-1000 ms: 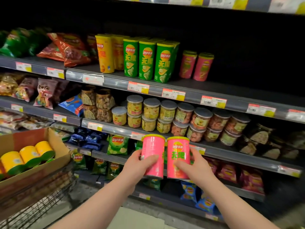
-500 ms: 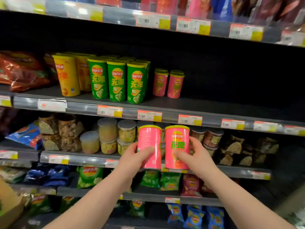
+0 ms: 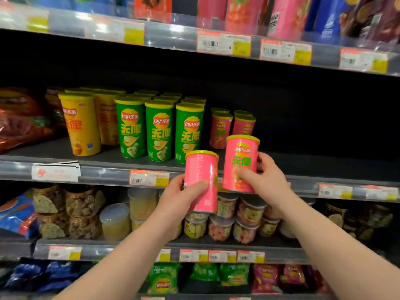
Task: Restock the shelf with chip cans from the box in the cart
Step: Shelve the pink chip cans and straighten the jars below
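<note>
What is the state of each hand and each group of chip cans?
left hand, grips left pink chip can
right hand, grips right pink chip can
left pink chip can, lidded, logo turned away
right pink chip can, lidded, logo showing
shelved pink chip cans, upright, set back
green chip cans, upright, in rows
yellow chip cans, upright

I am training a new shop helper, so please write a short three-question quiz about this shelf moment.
1. True or false: the left hand and the right hand are both empty.
2. Which tall cans stand directly left of the short pink cylindrical cans on the grey metal shelf? A yellow, B green, C blue.
3. Which hand's pink can shows its logo?
Key: 1 false; 2 B, green cans; 3 right hand's pink can.
</note>
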`<state>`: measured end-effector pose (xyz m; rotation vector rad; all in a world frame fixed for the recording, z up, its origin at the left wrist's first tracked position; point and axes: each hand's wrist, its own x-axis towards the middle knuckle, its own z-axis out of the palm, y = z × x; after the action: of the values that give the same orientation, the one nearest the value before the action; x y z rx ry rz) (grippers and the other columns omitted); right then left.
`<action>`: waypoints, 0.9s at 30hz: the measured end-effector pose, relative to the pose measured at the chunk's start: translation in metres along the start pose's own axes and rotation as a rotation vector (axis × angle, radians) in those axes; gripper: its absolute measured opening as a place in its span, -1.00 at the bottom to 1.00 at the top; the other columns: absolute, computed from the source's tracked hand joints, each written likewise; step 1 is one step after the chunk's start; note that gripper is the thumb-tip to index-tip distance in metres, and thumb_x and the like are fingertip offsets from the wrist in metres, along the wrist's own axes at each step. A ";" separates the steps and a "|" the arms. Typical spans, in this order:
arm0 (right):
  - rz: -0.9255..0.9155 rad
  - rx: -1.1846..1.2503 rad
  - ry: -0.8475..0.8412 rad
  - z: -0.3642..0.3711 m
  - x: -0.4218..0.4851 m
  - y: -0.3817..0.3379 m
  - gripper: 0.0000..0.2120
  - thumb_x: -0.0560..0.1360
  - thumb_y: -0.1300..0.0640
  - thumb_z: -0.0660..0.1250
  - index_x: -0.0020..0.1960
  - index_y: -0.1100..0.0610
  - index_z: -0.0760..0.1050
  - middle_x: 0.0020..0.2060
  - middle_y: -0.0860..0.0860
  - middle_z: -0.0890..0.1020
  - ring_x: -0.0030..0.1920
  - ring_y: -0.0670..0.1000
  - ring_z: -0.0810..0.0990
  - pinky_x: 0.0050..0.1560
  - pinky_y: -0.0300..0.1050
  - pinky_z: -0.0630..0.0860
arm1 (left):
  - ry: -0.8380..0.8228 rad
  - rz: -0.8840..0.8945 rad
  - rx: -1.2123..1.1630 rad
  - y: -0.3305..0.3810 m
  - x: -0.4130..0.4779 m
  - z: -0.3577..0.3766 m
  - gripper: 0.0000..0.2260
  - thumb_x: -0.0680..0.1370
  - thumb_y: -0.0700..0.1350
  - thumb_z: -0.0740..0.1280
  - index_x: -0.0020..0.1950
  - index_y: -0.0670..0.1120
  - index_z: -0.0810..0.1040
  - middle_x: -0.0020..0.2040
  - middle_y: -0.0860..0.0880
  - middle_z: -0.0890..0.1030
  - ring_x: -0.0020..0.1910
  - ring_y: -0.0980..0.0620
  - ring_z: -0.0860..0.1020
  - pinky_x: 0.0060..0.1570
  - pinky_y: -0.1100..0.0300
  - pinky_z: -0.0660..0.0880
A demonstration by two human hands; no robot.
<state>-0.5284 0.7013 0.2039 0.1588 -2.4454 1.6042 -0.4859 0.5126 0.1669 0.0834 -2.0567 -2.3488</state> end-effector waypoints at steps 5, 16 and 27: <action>-0.049 0.012 0.041 0.003 0.037 -0.011 -0.37 0.42 0.11 0.46 0.41 0.04 0.26 0.11 -0.06 0.50 0.03 -0.08 0.52 0.04 -0.14 0.48 | -0.001 0.002 -0.025 0.001 0.011 -0.004 -0.72 0.49 -0.09 0.39 0.18 -0.02 0.47 -0.02 -0.05 0.66 -0.26 0.15 0.66 -0.38 0.35 0.51; -0.033 0.016 -0.117 0.030 0.120 0.016 -0.21 0.37 0.21 0.51 0.47 0.09 0.18 0.27 0.01 0.48 0.28 0.04 0.47 0.30 0.01 0.41 | 0.160 0.052 -0.099 0.003 0.021 -0.010 -0.53 0.24 0.01 0.44 0.14 0.00 0.52 -0.05 -0.07 0.69 -0.17 0.03 0.67 -0.21 0.16 0.54; -0.048 -0.036 -0.130 0.038 0.154 0.028 -0.32 0.34 0.23 0.53 0.36 0.09 0.29 0.25 0.07 0.51 0.25 0.10 0.50 0.24 0.00 0.43 | 0.228 0.079 -0.069 0.002 0.029 -0.001 -0.52 0.26 0.03 0.43 0.16 0.00 0.52 -0.05 -0.05 0.69 -0.13 0.01 0.67 -0.20 0.18 0.55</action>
<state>-0.6881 0.6815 0.2002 0.3230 -2.5440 1.5756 -0.5150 0.5103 0.1677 0.2513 -1.8384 -2.2434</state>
